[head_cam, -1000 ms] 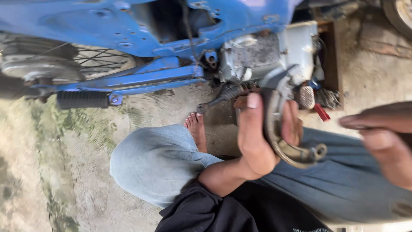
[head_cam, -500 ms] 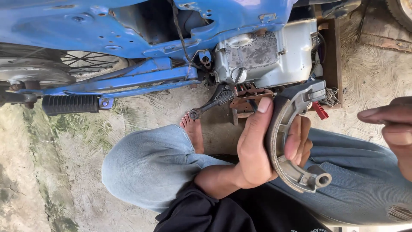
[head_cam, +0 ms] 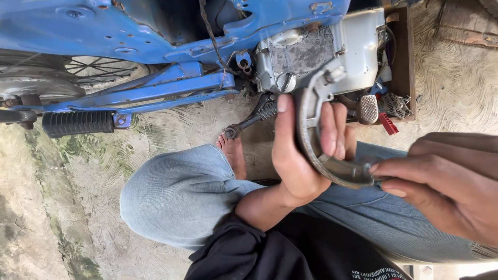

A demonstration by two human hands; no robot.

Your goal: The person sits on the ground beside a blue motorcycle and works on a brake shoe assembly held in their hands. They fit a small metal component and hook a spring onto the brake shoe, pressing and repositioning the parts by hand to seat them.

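Note:
My left hand grips a curved grey metal brake shoe, thumb on its left side and fingers wrapped over the arc. The shoe is upright in front of the motorcycle's grey engine casing, and its upper end nearly reaches the casing. My right hand comes in from the right, with thumb and fingertips pinching the shoe's lower end. Both hands are above my knee in light blue jeans.
A blue motorcycle frame runs across the top, with a black rubber footpeg and a spoked wheel at the left. A pedal lever hangs below the engine, near my bare foot. A wooden box with small parts stands at the right on the concrete ground.
My left hand has turned the brake shoe upright and lifted it closer to the engine. My right hand has moved in from the right and now pinches the shoe's lower end.

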